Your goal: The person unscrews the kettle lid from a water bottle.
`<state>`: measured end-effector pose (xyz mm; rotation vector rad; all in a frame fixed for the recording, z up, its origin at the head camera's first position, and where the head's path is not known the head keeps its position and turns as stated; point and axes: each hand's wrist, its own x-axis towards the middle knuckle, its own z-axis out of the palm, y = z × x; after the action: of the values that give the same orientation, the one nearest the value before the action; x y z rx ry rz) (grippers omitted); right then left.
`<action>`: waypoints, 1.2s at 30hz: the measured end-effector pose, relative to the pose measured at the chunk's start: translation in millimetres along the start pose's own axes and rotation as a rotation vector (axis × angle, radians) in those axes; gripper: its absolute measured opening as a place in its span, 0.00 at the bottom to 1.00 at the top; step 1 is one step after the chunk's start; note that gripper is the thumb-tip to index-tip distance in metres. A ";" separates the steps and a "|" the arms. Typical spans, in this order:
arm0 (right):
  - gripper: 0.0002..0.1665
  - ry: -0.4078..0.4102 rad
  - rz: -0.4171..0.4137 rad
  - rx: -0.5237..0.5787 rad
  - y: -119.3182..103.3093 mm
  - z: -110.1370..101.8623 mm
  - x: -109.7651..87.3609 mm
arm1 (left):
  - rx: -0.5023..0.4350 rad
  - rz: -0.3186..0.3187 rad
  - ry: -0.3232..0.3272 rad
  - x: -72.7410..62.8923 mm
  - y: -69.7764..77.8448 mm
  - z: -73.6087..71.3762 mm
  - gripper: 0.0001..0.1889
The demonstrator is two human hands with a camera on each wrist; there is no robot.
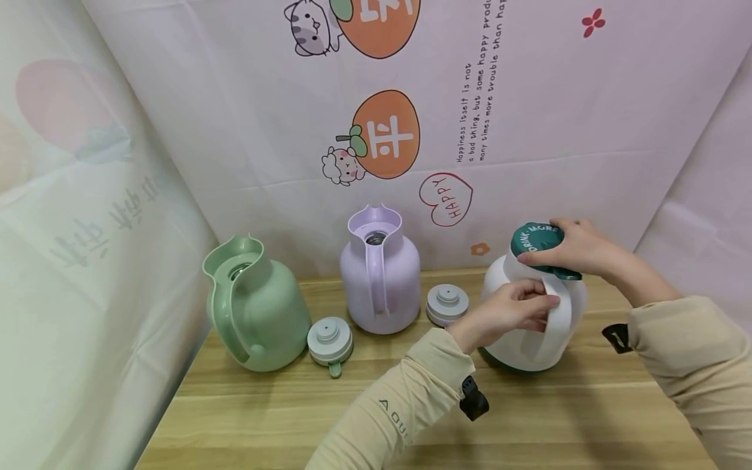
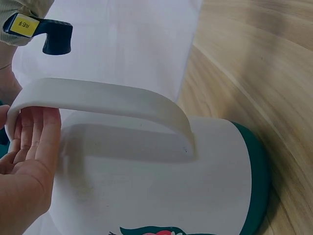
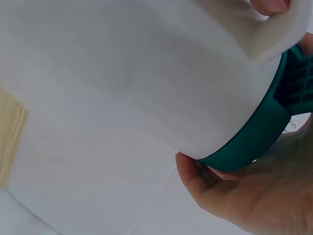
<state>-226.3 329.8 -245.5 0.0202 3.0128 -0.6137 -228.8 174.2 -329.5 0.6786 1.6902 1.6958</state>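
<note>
A white vacuum jug [image 1: 519, 349] with a dark green base stands upright at the right of the table. My left hand [image 1: 504, 312] holds the upper part of its handle [image 2: 107, 96], fingers passed inside the loop and thumb on the outer side. Over the mouth sits a dark green lid [image 1: 537, 239] with white lettering. My right hand [image 1: 584, 249] grips this lid from above, thumb on the near side and fingers round the far side. In the right wrist view, the lid's rim [image 3: 244, 147] meets the white neck, with fingertips at its edge.
To the left stand a lilac jug [image 1: 399, 287] and a green jug [image 1: 279, 320], both with uncovered mouths. A grey stopper lid [image 1: 448, 301] lies between the lilac and white jugs, another stopper lid [image 1: 330, 341] beside the green jug. Printed cloth [image 1: 264, 143] hangs behind the wooden table [image 1: 247, 418].
</note>
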 end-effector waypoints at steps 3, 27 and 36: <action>0.61 0.014 -0.013 -0.018 0.9 -0.1 1.6 | 0.001 0.008 0.016 0.9 -1.1 1.1 0.14; 0.57 -0.010 -0.104 -0.030 5.2 -2.2 6.4 | 0.023 0.035 0.013 2.1 -4.9 3.1 0.14; 0.56 -0.016 -0.103 -0.035 4.9 -4.4 6.9 | -0.005 0.015 0.031 1.8 -2.9 3.3 0.13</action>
<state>-233.4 336.1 -243.9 -0.1417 3.0232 -0.5667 -227.3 177.7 -332.5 0.6677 1.7061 1.7289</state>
